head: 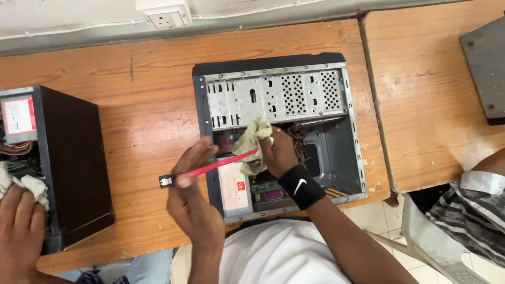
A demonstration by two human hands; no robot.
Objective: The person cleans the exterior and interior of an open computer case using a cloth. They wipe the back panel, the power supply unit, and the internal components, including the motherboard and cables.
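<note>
An open desktop computer case [336, 84] lies on its side on the wooden table [147, 121]. My left hand [193, 184] pinches a flat red data cable [223, 164] near its black connector [166, 181], which sticks out to the left of the case. My right hand [278, 152], with a black wristband [301, 185], holds a pale yellow-green cloth [252, 138] against the red cable, over the case's open interior. The cable's far end is hidden under the cloth.
A second black computer case [73, 158] stands at the left, where another person's hand [21, 231] holds a white cloth [29, 185]. A dark panel [486, 68] lies at the far right. A person in a striped shirt [468, 215] sits at the right. A wall socket [165, 16] is above.
</note>
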